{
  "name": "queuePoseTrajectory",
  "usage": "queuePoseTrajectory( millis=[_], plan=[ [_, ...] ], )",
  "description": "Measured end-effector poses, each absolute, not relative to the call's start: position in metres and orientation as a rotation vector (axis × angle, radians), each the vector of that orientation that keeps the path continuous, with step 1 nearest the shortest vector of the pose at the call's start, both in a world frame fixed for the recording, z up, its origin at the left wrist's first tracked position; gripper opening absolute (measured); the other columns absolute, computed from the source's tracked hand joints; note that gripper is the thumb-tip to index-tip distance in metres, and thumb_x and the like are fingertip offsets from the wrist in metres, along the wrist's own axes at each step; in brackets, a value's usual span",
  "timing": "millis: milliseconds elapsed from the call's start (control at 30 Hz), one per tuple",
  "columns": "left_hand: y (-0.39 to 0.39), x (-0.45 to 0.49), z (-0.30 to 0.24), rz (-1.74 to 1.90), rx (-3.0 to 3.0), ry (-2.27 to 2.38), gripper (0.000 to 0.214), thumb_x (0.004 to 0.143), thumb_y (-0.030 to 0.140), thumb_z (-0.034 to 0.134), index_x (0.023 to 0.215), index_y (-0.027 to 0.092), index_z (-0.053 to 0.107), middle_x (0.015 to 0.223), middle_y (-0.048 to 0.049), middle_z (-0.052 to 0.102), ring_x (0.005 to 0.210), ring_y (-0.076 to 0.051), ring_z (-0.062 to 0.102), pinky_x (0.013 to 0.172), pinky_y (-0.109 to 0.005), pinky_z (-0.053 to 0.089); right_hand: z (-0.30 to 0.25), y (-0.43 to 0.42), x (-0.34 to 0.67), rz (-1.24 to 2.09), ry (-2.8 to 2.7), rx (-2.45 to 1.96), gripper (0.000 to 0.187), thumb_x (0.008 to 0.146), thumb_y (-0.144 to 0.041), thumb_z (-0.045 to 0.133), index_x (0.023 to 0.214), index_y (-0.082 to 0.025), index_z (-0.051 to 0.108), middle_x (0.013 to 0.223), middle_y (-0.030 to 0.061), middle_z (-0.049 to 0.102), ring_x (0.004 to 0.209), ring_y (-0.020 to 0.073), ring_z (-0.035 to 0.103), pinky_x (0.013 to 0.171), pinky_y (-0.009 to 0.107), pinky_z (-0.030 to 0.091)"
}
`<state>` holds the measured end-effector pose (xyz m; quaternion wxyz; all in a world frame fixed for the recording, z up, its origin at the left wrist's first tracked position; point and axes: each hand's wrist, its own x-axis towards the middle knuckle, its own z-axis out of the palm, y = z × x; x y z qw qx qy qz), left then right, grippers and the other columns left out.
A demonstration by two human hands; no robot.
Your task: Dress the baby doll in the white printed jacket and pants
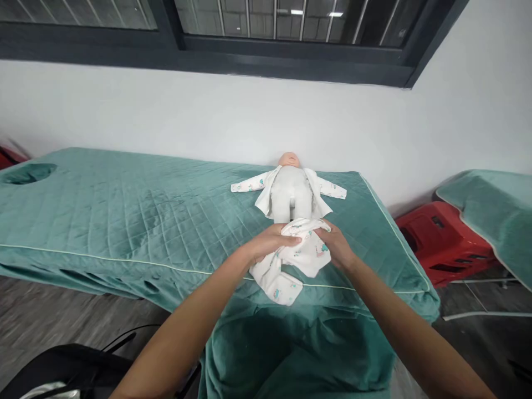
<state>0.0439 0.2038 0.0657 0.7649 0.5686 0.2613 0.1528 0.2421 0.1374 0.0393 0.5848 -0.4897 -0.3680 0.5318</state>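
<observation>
Just at the doll's (291,191) leg end, on the side nearer the person, a pair of white trousers (305,252) with small green prints is bunched up between both hands. The gathered top of the trousers touches the doll's legs. The rest trails away from the doll toward the near edge of the bed (124,210), so the long axis runs from the doll to the person and leans a little left. One closed foot end points at the person and lies on the bed's edge seam.

The left hand (272,242) grips the left side of the bunch, fingers curled over the top of the cloth. The right hand (337,246) is closed on the right side, with cloth wrapped over its fingers. Both forearms reach in from the near side.

The doll lies on its back in line with the trousers, head toward the wall (166,111) and legs toward the person. It wears a white jacket (320,191) that lies open, with the sleeves spread out to both sides.

Far to the doll's left, the green quilted bed has an oval hole (27,173). To the doll's right, down on the floor, stands a red plastic stool (440,238), and beyond it a second green bed (490,210). Above the doll, high on the wall, runs a dark-framed window (291,22).
</observation>
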Motion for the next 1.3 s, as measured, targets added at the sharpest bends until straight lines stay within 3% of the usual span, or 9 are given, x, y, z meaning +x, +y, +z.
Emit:
queuePoseTrajectory(
  millis=[100,167,267,367,600,700,833,1033,1300],
  plan=[
    [0.217,0.054,0.066,0.419,1.591,0.799,0.033,0.083,0.039,0.066,0.106,0.015,0.064,0.103,-0.0078,0.071,0.096,-0.024,0.066,0.083,-0.033,0.049,0.016,0.123,0.238,1.339,-0.875,-1.217,0.032,0.067,-0.044,0.079,0.086,-0.021,0.066,0.074,-0.0001,0.068,0.063,0.0167,0.058,0.061,0.03,0.048],
    [0.221,0.066,0.063,0.372,1.927,0.928,0.022,0.087,0.033,0.059,0.1,0.016,0.062,0.101,-0.0092,0.07,0.097,-0.026,0.065,0.083,-0.034,0.048,0.004,0.116,0.234,1.324,-0.951,-1.256,0.029,0.072,-0.043,0.076,0.092,-0.024,0.068,0.087,0.003,0.072,0.079,0.0232,0.063,0.075,0.037,0.052],
    [0.219,0.085,0.057,0.2,2.287,0.982,0.023,0.089,0.028,0.054,0.108,0.015,0.06,0.108,-0.0156,0.069,0.104,-0.03,0.064,0.085,-0.037,0.046,-0.008,0.113,0.234,1.105,-1.1,-1.362,0.025,0.074,-0.038,0.074,0.098,-0.031,0.07,0.107,0.0028,0.072,0.105,0.0294,0.062,0.101,0.046,0.045],
    [0.211,0.096,0.056,0.067,2.454,0.977,0.031,0.092,0.027,0.05,0.116,0.01,0.056,0.11,-0.022,0.067,0.104,-0.034,0.065,0.083,-0.039,0.047,-0.013,0.113,0.24,0.932,-1.166,-1.48,0.026,0.073,-0.036,0.073,0.099,-0.032,0.07,0.117,0.0033,0.07,0.114,0.0314,0.059,0.11,0.047,0.038],
    [0.2,0.091,0.063,-0.035,2.396,0.883,0.027,0.091,0.026,0.05,0.112,0.011,0.06,0.105,-0.0209,0.069,0.096,-0.033,0.066,0.078,-0.037,0.046,-0.015,0.097,0.234,0.899,-1.082,-1.54,0.035,0.073,-0.034,0.074,0.107,-0.029,0.068,0.113,0.0066,0.072,0.109,0.035,0.062,0.102,0.051,0.044],
    [0.201,0.086,0.062,0.018,2.267,0.918,0.034,0.091,0.036,0.052,0.115,0.014,0.061,0.112,-0.0182,0.068,0.103,-0.032,0.065,0.081,-0.036,0.045,-0.018,0.088,0.23,1.034,-0.955,-1.411,0.04,0.071,-0.037,0.076,0.11,-0.032,0.068,0.119,0.0049,0.07,0.114,0.0343,0.061,0.103,0.05,0.045],
    [0.202,0.081,0.064,0.132,1.965,0.863,0.045,0.09,0.052,0.05,0.117,0.018,0.062,0.119,-0.0116,0.068,0.105,-0.029,0.064,0.084,-0.034,0.046,-0.025,0.082,0.232,1.222,-0.655,-1.242,0.045,0.068,-0.048,0.077,0.109,-0.034,0.067,0.114,0.0066,0.072,0.106,0.0338,0.066,0.088,0.049,0.055],
    [0.208,0.083,0.068,0.251,1.498,0.735,0.049,0.081,0.053,0.066,0.116,0.019,0.063,0.119,-0.0077,0.069,0.107,-0.025,0.063,0.083,-0.03,0.047,-0.02,0.101,0.244,1.205,-0.657,-1.149,0.037,0.068,-0.041,0.079,0.101,-0.032,0.064,0.102,0.0002,0.074,0.093,0.0287,0.068,0.077,0.04,0.056],
    [0.255,0.115,0.074,0.445,1.913,0.891,0.039,0.082,0.054,0.063,0.088,0.016,0.062,0.086,-0.003,0.064,0.081,-0.019,0.058,0.071,-0.029,0.042,-0.026,0.141,0.244,1.265,-0.472,-1.03,0.046,0.07,-0.046,0.077,0.109,-0.026,0.063,0.105,0.0039,0.075,0.09,0.0252,0.071,0.072,0.038,0.058]
  ],
)
